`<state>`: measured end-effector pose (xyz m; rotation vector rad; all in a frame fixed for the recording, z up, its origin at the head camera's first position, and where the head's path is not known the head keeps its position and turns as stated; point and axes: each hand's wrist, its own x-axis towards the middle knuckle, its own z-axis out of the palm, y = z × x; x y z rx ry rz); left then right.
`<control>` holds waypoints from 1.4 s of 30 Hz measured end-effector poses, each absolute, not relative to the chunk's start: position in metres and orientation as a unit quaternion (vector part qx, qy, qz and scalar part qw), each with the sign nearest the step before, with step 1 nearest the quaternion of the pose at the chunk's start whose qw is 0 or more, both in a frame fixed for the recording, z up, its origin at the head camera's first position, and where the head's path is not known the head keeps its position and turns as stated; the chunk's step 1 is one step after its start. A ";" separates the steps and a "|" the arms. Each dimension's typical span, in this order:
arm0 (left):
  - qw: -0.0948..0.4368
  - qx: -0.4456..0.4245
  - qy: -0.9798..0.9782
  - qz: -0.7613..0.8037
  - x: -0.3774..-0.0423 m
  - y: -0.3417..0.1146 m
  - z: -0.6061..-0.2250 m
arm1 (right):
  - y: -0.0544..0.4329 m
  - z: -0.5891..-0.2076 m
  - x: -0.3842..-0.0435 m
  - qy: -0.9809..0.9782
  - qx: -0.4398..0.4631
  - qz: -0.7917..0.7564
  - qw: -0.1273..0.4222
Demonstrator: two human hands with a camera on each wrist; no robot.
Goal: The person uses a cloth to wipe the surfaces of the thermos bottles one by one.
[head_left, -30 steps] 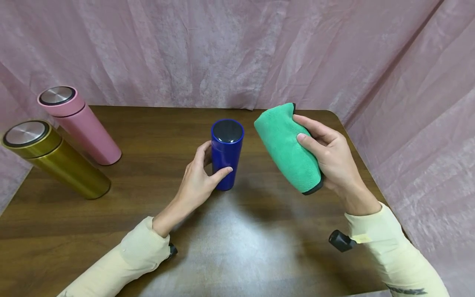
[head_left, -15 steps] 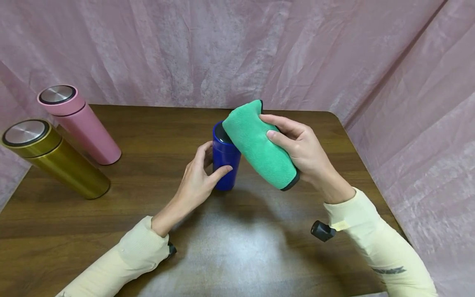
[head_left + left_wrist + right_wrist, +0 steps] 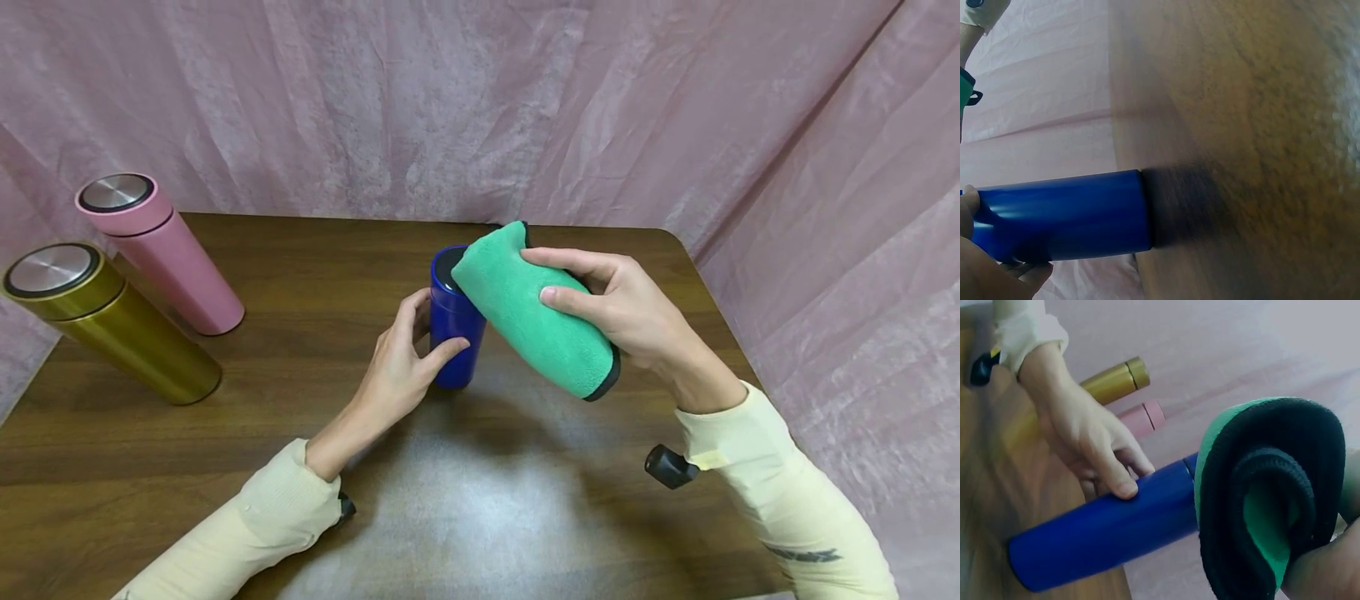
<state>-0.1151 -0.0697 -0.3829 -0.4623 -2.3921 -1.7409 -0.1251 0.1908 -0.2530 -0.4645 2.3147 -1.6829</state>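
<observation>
Pink crushed curtains ran behind and down the right side of a brown wood-grain desk — glare on its near part. Blue bottle stood upright mid-desk, base down on the wood. Left hand gripped it from the left: thumb across the near face, other fingers around the back, mostly hidden, spread about a bottle's thickness.

Right hand pinched a green cloth, rolled up, black trim at its lower end. Thumb and forefinger lay on the near face; the rest of those fingers were out of sight. Cloth sat tilted, upper-left end over part of the bottle's dark lid. Looked like contact at the rim, but couldn't confirm from these angles.

Gold bottle and pink bottle stood upright at far left, well apart from the blue one, gold nearer the person. No hand on either.

My read: step in hand was bringing the cloth to the top of the blue bottle, left side bracing. Next move called for a firm left grip so the base didn't slide or tip — plus light, even pressure from the right, following the curve.
</observation>
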 end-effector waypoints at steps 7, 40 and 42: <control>0.071 -0.165 -0.790 -0.586 -0.117 -0.070 -0.384 | 0.187 -0.253 -0.123 0.781 -0.168 -0.588 0.126; 0.090 -0.179 -0.801 -0.564 -0.116 -0.070 -0.385 | 0.178 -0.239 -0.169 0.813 -0.139 -0.551 0.127; 0.094 -0.181 -0.800 -0.565 -0.117 -0.070 -0.385 | 0.181 -0.238 -0.169 0.820 -0.137 -0.541 0.125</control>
